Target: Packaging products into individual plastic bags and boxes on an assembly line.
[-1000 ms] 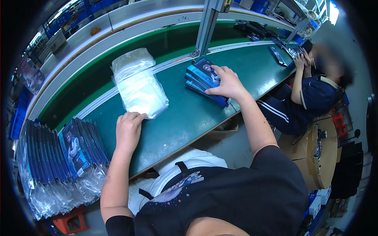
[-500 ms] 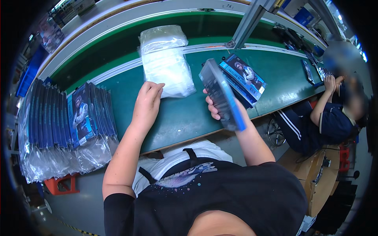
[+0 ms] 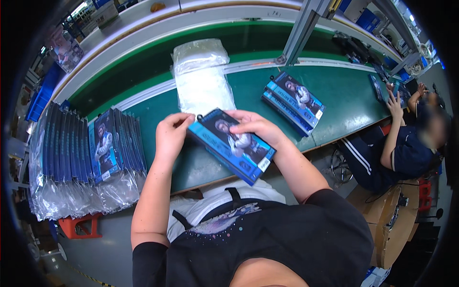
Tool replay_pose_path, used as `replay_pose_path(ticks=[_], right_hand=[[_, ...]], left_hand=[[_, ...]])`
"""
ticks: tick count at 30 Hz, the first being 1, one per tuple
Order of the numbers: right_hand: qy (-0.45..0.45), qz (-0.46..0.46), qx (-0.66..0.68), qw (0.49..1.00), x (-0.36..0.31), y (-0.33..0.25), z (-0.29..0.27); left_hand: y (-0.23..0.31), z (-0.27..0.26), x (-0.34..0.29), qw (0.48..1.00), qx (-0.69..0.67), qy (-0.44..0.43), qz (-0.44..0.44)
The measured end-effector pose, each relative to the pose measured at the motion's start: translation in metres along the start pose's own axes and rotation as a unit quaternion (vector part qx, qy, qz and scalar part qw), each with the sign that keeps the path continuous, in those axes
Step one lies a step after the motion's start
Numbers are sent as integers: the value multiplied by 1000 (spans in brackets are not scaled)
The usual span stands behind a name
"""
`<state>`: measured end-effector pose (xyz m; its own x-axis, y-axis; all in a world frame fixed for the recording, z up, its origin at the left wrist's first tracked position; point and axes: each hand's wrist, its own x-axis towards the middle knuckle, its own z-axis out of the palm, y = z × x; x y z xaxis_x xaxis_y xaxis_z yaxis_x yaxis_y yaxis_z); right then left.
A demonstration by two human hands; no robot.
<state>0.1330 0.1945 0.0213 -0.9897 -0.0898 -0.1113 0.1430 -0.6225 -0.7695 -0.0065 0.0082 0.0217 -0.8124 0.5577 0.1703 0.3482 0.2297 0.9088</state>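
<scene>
The blue box (image 3: pixel 232 145) is best kept level above the worktop (image 3: pixel 267 93), gripped at its ends by both closed hands, left hand (image 3: pixel 172 133) and right hand (image 3: pixel 256 125)

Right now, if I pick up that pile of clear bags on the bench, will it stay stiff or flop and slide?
The clear bags would probably flop: the film looks thin and crumpled, sagging at its edges. The glossy layers may slide apart, so the pile could fan out. It is likely light for its size, since it looks like empty plastic.
</scene>
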Motion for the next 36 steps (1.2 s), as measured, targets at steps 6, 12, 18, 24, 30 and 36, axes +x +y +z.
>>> replay_pose_path(ticks=[6, 12, 18, 24, 30, 36], right_hand=[[39, -22, -69, 997, -3, 5, -9], [127, -129, -126, 975, -1, 29, -6], [173, -124, -188, 959, 0, 33, 9], [170, -77, -180, 966, -10, 24, 12], [246, -82, -140, 956, -13, 18, 24], [215, -170, -106, 956, -16, 20, 42]], left_hand=[[-8, -2, 0, 999, -14, -39, -33], [9, -4, -6, 991, 99, -36, 87], [13, -3, -22, 943, 207, 2, 262], [14, -2, -33, 976, 114, 10, 185], [18, -8, -36, 960, 134, -79, 234], [22, -1, -35, 937, -332, -21, -104]])
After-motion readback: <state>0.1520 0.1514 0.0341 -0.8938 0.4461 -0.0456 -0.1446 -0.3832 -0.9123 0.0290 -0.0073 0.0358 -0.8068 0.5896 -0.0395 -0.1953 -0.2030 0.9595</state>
